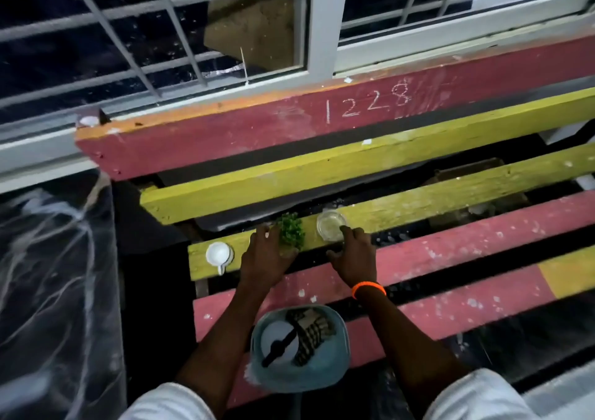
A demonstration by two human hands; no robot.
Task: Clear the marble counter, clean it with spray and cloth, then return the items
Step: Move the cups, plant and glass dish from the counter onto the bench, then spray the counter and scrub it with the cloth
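A small green plant [291,231] sits on the near yellow slat [450,194] of a painted bench. My left hand [265,258] is cupped around the plant's left side, thumb under its near edge. Just right of the plant is a clear glass bowl [330,225]. My right hand [354,254] rests beside it, fingertips touching its near rim and thumb spread apart. A white cup [219,255] stands on the same slat, left of my left hand. The dark marble counter [48,274] with white veins lies at the left.
A blue basin [341,349] sits close to me on the pink slats, holding a striped cloth [314,329] and a white spray bottle [277,339] with a black trigger. Gaps separate the bench slats. A barred window [161,33] runs behind the bench.
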